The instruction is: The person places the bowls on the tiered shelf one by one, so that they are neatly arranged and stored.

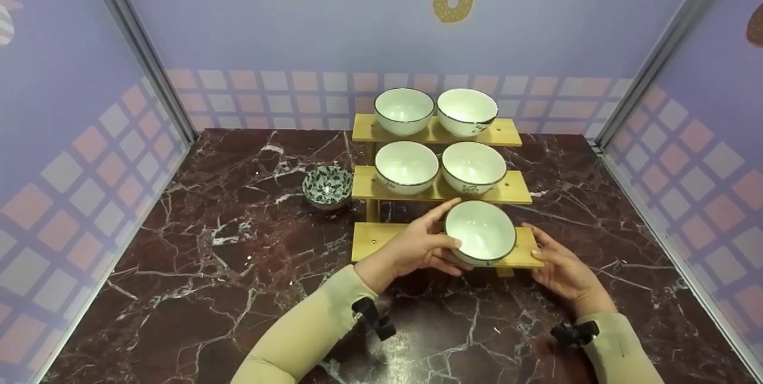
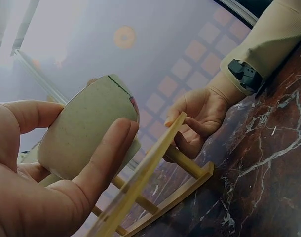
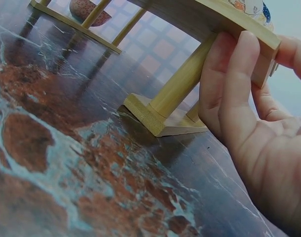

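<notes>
A white bowl [image 1: 480,230] with a dark rim is at the right part of the lowest shelf board [image 1: 381,240]. My left hand [image 1: 426,245] grips it from the left, thumb at the near side and fingers around the far side; the left wrist view shows the bowl's outer wall [image 2: 86,131] between thumb and fingers. My right hand [image 1: 562,268] holds the right end of that bottom board, thumb on top. In the right wrist view, its fingers [image 3: 239,64] curl under the wooden rack [image 3: 182,79].
Two white bowls [image 1: 406,167] stand on the middle board and two more [image 1: 404,111] on the top board. A small green leaf-patterned bowl [image 1: 327,186] sits on the dark marbled table [image 1: 238,288], left of the rack. Patterned panels [image 1: 381,26] enclose the back and sides.
</notes>
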### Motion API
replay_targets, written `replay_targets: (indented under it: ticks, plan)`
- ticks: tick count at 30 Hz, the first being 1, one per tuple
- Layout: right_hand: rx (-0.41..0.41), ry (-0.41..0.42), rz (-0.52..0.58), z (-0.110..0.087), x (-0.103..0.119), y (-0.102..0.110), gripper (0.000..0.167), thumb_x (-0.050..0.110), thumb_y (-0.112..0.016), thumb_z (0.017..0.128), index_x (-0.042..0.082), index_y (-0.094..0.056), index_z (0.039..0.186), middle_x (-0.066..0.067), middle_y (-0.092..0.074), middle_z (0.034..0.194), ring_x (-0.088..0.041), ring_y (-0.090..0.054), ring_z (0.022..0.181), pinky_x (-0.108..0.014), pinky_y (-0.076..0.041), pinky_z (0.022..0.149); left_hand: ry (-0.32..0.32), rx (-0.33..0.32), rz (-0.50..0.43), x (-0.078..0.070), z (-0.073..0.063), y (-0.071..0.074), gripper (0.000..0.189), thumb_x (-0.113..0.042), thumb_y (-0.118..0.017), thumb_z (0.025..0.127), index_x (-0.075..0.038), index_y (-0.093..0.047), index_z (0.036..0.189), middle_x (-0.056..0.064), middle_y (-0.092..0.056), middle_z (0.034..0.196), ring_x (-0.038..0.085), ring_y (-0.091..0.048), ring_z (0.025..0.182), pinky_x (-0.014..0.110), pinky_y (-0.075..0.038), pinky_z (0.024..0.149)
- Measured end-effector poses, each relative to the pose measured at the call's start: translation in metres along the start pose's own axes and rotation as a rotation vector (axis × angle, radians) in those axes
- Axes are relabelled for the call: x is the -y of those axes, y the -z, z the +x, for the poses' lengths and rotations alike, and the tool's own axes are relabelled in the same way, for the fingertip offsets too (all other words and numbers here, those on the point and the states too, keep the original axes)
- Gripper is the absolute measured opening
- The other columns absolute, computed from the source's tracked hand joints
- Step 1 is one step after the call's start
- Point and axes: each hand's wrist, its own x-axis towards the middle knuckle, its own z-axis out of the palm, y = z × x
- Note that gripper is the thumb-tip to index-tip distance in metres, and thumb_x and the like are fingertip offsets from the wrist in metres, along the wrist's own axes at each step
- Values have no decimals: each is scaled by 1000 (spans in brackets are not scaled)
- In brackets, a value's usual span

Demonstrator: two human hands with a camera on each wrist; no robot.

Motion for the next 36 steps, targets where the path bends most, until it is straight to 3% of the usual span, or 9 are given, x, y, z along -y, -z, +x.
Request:
replay_targets:
  ticks: [9, 21, 36]
  plan:
    - [33, 1, 20, 2, 0, -1, 62, -10, -13, 106, 21, -41, 152, -8, -67, 125, -16, -74, 98, -22, -64, 83, 16, -58, -19, 6, 10, -2, 89, 9, -60, 94, -34, -26, 164, 35, -45, 148, 48, -75, 92, 43, -69, 71]
    - [50, -7, 16, 1, 0, 2, 63, -9, -13, 106, 22, -39, 155, -9, -67, 126, -17, -74, 101, -24, -65, 85, 35, -63, -6, 5, 10, -3, 87, 5, -61, 96, -36, -24, 164, 35, -48, 145, 59, -67, 107, 43, -69, 68]
    - [10, -4, 6, 0, 0, 0, 63, -9, -14, 105, 23, -44, 151, -8, -69, 123, -16, -75, 97, -22, -65, 81, 48, -62, 37, 5, 9, -5, 87, -1, -62, 99, -39, -19, 164, 26, -36, 159, 58, -66, 112, 42, -69, 65]
